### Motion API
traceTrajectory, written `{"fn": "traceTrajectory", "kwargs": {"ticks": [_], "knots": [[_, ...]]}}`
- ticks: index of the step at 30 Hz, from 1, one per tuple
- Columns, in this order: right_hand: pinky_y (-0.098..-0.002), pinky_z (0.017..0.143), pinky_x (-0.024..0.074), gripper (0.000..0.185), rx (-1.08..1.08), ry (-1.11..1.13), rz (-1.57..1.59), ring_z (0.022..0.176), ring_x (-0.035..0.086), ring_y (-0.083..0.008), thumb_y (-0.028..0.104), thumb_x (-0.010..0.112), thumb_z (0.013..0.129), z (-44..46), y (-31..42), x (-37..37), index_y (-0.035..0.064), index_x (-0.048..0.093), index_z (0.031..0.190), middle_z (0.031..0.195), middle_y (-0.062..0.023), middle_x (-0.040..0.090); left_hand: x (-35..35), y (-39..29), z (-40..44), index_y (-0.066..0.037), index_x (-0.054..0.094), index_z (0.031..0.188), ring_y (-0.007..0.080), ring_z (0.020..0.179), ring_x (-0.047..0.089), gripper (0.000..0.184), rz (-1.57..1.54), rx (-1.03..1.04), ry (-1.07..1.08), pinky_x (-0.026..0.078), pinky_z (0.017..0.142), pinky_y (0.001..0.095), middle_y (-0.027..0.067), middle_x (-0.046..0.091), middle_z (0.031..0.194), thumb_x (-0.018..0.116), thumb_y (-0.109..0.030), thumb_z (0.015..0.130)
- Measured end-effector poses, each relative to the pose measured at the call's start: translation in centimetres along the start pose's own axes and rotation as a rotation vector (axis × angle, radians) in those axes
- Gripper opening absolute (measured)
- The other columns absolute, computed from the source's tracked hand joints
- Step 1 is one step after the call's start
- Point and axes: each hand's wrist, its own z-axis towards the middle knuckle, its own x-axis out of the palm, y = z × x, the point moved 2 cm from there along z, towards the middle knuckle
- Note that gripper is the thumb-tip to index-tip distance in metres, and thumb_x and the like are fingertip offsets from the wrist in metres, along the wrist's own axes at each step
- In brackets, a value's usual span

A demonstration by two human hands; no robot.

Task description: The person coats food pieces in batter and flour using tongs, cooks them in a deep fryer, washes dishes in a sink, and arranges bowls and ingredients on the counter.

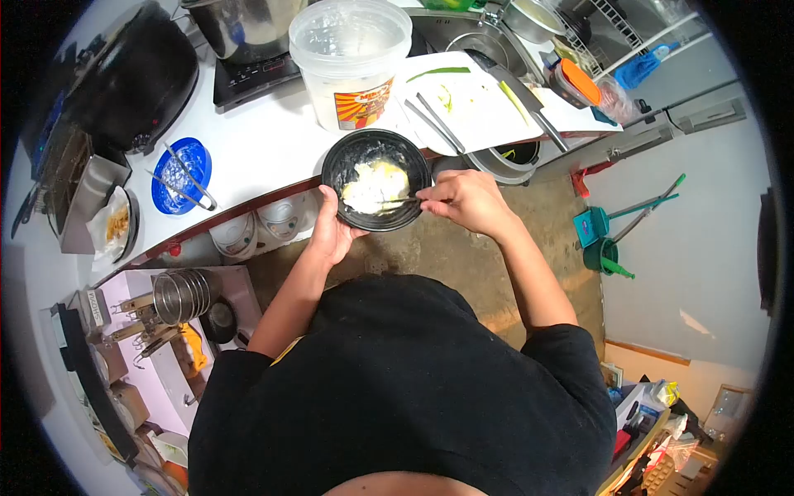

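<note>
A black bowl (336, 169) with a pale, creamy mixture (376, 186) in it is held over the counter's front edge. My left hand (332, 236) grips the bowl's lower left rim, thumb up on the side and fingers beneath. At the bowl's right side, my right hand (470, 201) is closed on the handle of a utensil (395, 201), whose far end lies in the mixture. Just behind the bowl stands a large clear tub (318, 74) with an orange label. To its right is a white cutting board (488, 107) with green strips, tongs and a knife.
At the left, a blue plate (190, 155) holds tongs, near a black pot (136, 78). An induction cooker (248, 83) carries a metal pot. The sink (463, 33) is at the back. A grey pan (504, 172) sits under the board's front edge. Strainers (174, 298) hang lower left.
</note>
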Motion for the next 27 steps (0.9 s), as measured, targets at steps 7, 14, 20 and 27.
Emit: {"fn": "traceTrajectory", "kwargs": {"ticks": [7, 14, 20, 27], "knots": [[-0.0326, 0.045, 0.0423, 0.018, 0.025, -0.236, -0.296, 0.054, 0.056, -0.0193, 0.021, 0.069, 0.071, -1.4, 1.7, -1.2, 0.0182, 0.07, 0.089, 0.064, 0.0005, 0.053, 1.5, -0.1, 0.0, -0.008, 0.033, 0.133, 0.022, 0.111, 0.053, 0.077, -0.009, 0.087, 0.0, 0.051, 0.084, 0.0411, 0.0091, 0.048, 0.128, 0.023, -0.067, 0.084], [-0.0294, 0.043, 0.0433, 0.025, -0.065, -0.358, -0.409, 0.051, 0.055, -0.0162, 0.014, 0.066, 0.073, -0.9, -0.5, 1.0, 0.0168, 0.067, 0.097, 0.065, 0.0011, 0.052, 2.8, 0.9, -0.2, -0.008, 0.031, 0.134, 0.0231, 0.111, 0.053, 0.076, 0.025, 0.016, 0.023, 0.051, 0.084, 0.0427, 0.011, 0.048, 0.127, 0.025, -0.066, 0.085], [-0.0339, 0.047, 0.0449, 0.019, 0.194, -0.288, -0.254, 0.054, 0.057, -0.0215, 0.02, 0.07, 0.071, -3.1, -1.1, -0.3, 0.0134, 0.07, 0.088, 0.062, -0.0036, 0.056, 2.8, 1.9, 0.5, -0.008, 0.027, 0.135, 0.0246, 0.114, 0.051, 0.077, 0.063, 0.149, -0.03, 0.05, 0.085, 0.045, 0.0111, 0.045, 0.129, 0.031, -0.065, 0.084], [-0.0329, 0.049, 0.044, 0.018, 0.112, -0.216, 0.1, 0.053, 0.056, -0.0225, 0.02, 0.069, 0.072, -3.2, 0.1, -1.7, 0.0111, 0.07, 0.087, 0.062, -0.005, 0.056, 4.0, 1.4, 1.3, -0.007, 0.034, 0.133, 0.0212, 0.112, 0.051, 0.079, 0.009, 0.116, -0.053, 0.047, 0.086, 0.0369, 0.0092, 0.048, 0.128, 0.029, -0.068, 0.083]]}}
